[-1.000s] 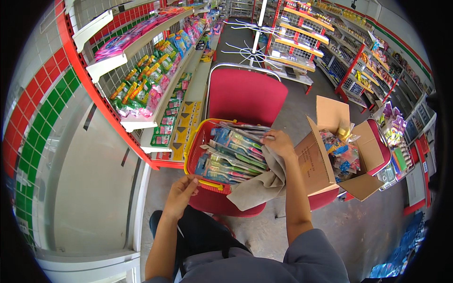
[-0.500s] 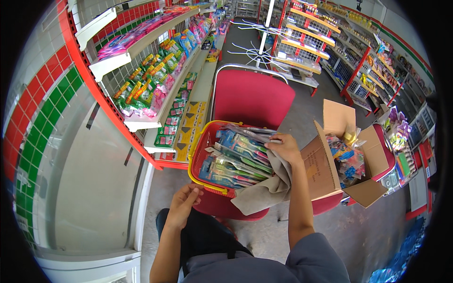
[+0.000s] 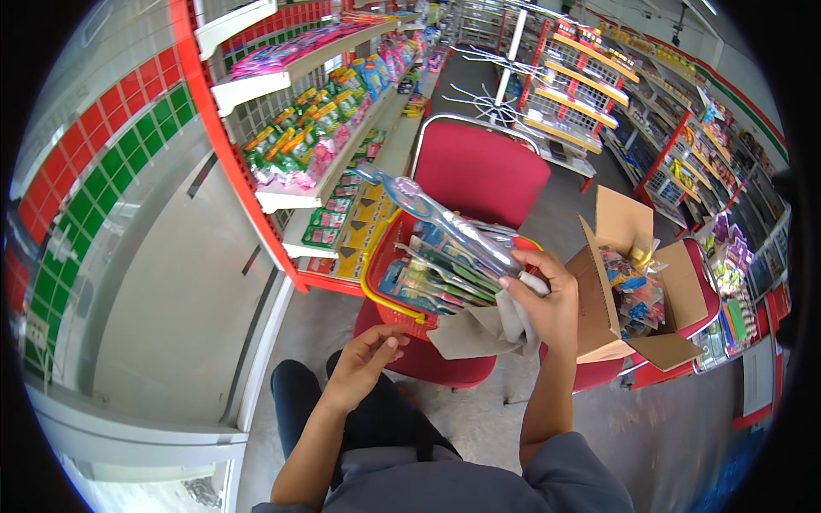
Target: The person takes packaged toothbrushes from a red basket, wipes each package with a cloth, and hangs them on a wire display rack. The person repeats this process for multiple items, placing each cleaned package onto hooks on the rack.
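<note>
In my right hand (image 3: 550, 299) is a toothbrush in a long clear pack (image 3: 449, 224), gripped at its near end and tilted up over the basket. A grey cloth (image 3: 479, 332) hangs beneath that hand and drapes over the basket's right front edge; its upper part is bunched against the palm. The red basket (image 3: 372, 272) with a yellow handle rests on a red chair and holds several packaged toothbrushes (image 3: 428, 275). My left hand (image 3: 366, 366) is just in front of the basket, fingers loosely bent and apart, with nothing visible in it.
To the right, an open cardboard box (image 3: 599, 303) with small bagged goods stands on another red chair. Shelves (image 3: 308, 190) with green and pink packs line the left. A white wire rack (image 3: 510, 60) and more stocked shelves (image 3: 573, 94) are beyond the chair back (image 3: 483, 167).
My right hand has lifted a packaged toothbrush out of the basket and drawn it nearer. My left hand has come away from the basket's rim. The view has shifted a little left.
</note>
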The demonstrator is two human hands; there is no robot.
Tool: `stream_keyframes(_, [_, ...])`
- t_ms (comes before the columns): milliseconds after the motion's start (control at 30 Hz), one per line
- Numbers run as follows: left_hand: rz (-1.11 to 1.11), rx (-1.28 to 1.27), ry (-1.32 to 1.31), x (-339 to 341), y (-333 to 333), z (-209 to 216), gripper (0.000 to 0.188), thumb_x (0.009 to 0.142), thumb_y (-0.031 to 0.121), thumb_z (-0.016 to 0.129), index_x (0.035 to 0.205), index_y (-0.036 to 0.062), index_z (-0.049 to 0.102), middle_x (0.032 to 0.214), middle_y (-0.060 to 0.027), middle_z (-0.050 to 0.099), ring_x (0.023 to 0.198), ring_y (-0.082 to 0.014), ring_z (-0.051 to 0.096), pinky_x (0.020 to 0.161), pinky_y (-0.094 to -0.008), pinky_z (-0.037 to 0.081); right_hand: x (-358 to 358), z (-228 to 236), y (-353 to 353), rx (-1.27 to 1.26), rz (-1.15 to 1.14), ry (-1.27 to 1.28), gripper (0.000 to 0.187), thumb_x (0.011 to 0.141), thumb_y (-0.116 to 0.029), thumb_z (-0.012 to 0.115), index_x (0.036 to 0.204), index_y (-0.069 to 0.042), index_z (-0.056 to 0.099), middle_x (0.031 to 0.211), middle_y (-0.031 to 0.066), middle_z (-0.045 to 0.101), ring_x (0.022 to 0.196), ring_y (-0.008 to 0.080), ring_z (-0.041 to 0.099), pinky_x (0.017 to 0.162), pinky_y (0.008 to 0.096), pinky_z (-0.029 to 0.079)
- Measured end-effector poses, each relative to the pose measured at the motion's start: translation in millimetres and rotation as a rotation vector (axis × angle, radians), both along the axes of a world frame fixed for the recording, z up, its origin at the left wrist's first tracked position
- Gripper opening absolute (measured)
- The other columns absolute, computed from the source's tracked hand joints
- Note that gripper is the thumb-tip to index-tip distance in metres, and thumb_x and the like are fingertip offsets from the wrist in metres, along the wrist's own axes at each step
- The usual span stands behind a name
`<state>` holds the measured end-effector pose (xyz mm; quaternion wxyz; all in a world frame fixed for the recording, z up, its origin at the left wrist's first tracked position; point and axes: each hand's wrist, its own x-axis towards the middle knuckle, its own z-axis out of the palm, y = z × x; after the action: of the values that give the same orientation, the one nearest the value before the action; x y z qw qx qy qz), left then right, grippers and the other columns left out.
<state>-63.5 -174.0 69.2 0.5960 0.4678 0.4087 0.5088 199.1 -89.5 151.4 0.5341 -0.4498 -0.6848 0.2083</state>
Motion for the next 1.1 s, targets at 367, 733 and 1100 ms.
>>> stream_keyframes(367, [0.244,0.360,-0.076,-11,-81,38,0.062,0.103,0.026,0.051,0.155,0.0068,0.022,0.137,-0.0152,0.050,0.121,-0.0233,0.054,0.103,-0.0374,0.043,-107,21,-83,0.120,0.354,0.018,0.037,0.071,0.000,0.080,0.105,0.000,0.068,0.098,0.0093,0.067,0.086,0.0155,0.063,0.076,0.0275,0.050])
stream_keyframes(733, [0.617,0.461,-0.259,-30,-104,39,0.056,0.105,0.039,0.038,0.151,0.0098,0.024,0.147,-0.0160,0.042,0.127,-0.0254,0.051,0.103,-0.0415,0.043,-169,3,-107,0.142,0.649,0.025,0.041,0.070,-0.003,0.083,0.108,-0.001,0.067,0.097,0.0085,0.067,0.083,0.0166,0.064,0.071,0.0285,0.051])
stream_keyframes(1100, [0.793,0.477,-0.478,-48,-82,29,0.044,0.106,0.037,0.038,0.137,0.0071,0.042,0.133,-0.0144,0.055,0.118,-0.0275,0.059,0.100,-0.0452,0.050,-182,-6,-96,-0.047,0.671,0.044,0.043,0.070,-0.005,0.085,0.106,-0.003,0.061,0.090,0.0034,0.062,0.070,0.0090,0.053,0.061,0.0243,0.045])
